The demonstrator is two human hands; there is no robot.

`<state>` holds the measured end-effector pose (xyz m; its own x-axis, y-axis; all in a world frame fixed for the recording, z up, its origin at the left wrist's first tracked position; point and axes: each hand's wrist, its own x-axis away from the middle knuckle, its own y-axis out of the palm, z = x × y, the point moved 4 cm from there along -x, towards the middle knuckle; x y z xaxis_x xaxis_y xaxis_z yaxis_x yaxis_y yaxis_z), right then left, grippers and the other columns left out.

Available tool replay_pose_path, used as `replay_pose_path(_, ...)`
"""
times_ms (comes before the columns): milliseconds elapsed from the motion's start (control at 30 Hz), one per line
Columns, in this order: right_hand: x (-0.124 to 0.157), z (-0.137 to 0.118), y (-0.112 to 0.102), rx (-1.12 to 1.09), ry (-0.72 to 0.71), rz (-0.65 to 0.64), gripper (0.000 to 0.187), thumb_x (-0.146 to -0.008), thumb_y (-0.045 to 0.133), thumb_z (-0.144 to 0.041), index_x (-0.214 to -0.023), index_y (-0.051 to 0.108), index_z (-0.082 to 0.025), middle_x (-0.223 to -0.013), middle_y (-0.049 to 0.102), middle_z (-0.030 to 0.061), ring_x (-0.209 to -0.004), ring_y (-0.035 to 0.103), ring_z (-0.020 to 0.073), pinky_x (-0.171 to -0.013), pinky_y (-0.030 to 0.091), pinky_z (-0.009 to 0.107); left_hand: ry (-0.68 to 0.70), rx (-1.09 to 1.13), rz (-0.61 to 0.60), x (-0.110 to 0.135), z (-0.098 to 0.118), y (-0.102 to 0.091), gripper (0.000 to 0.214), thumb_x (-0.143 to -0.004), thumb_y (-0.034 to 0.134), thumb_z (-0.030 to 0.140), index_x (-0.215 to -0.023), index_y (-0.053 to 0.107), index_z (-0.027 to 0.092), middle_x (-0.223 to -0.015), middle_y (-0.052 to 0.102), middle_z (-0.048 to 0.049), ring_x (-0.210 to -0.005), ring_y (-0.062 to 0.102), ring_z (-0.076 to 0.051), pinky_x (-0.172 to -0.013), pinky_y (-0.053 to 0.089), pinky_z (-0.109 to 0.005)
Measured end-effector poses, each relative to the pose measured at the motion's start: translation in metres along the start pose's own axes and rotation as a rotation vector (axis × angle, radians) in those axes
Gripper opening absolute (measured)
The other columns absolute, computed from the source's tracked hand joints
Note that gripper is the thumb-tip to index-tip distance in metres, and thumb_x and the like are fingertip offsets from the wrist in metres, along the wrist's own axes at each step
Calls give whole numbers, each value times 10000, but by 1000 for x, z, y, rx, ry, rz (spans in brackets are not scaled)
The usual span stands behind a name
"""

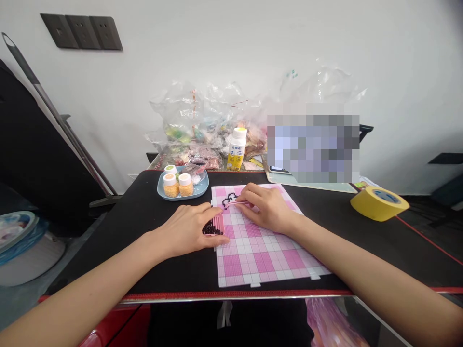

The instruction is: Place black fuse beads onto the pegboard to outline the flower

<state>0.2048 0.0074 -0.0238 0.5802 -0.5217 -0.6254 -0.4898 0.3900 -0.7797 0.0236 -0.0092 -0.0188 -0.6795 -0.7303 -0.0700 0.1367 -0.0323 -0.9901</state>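
Note:
A pink-and-white checked pegboard [264, 255] lies on the black table mat. A short outline of black beads [229, 199] sits near its far left corner. My right hand [265, 206] rests on the board, fingers pinched on pink tweezers [237, 204] whose tip is at the black beads. My left hand [188, 229] lies beside the board's left edge, fingers curled around a small pink tray [214, 226] filled with black beads.
A blue plate [201, 192] with small jars of orange beads [178, 186] stands behind my left hand. Further back are clear plastic bags [202, 125] and a white-and-yellow bottle [237, 149]. A roll of yellow tape [378, 202] lies at the right. The table edge [231, 294] is close to me.

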Motion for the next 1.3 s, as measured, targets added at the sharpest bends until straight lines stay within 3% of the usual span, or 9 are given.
replay_pose_path(967, 2, 2, 4, -16, -32, -10, 189, -912, 482, -267, -906, 641, -164, -856, 621, 40, -706, 577, 115, -598, 427, 233, 1, -5, -10, 0, -1, 1, 645, -838, 486, 611, -1312, 491, 174, -979, 612, -66, -769, 609, -206, -666, 435, -309)
replay_pose_path(1133, 0, 1, 1, -28, -21, 40, 191, -913, 477, -260, -906, 637, -155, -852, 620, 45, -665, 570, 106, -572, 439, 229, -6, -1, -18, 1, -1, 0, 630, -836, 484, 612, -1293, 498, 179, -1007, 624, -74, -787, 618, -215, -670, 435, -310)
replay_pose_path(1300, -1, -6, -8, -94, -42, 128, 188, -916, 481, -270, -933, 629, -154, -883, 605, 58, -671, 565, 106, -572, 469, 238, -48, 94, -4, 1, -3, 0, 658, -794, 512, 647, -1262, 480, 185, -1149, 623, -91, -941, 621, -275, -752, 446, -354)
